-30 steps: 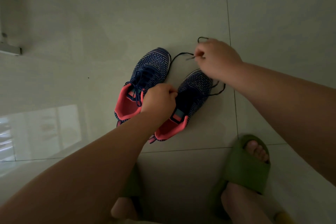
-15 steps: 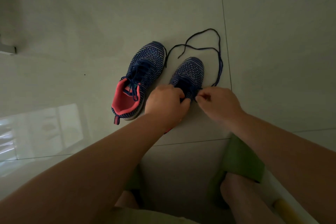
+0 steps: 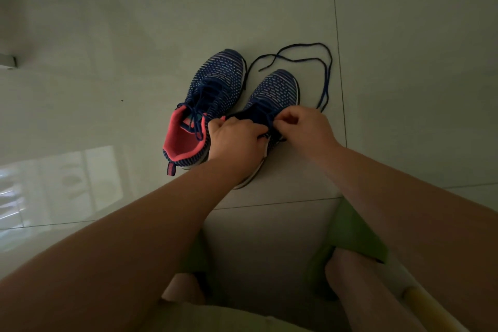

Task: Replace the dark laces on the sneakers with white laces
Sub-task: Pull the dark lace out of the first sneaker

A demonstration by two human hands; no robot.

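Two navy knit sneakers with pink linings stand side by side on the tiled floor. The left sneaker (image 3: 210,94) is still fully laced with its dark lace. My left hand (image 3: 235,140) grips the right sneaker (image 3: 277,89) at its tongue and collar, covering its rear half. My right hand (image 3: 303,127) pinches the dark lace (image 3: 326,73) at the eyelets of that shoe. The freed length of this lace loops loosely over the floor beyond the toe and to the right. No white lace is in view.
Pale floor tiles (image 3: 134,35) surround the shoes. A bright window reflection (image 3: 59,183) lies on the left. My feet in green slippers (image 3: 350,237) sit below the hands. A small fixture (image 3: 8,62) shows at the left edge.
My right hand came back from beyond the toe, dropping the pulled lace end on the floor, and now pinches the lace at the eyelets. My left hand stayed on the right sneaker.
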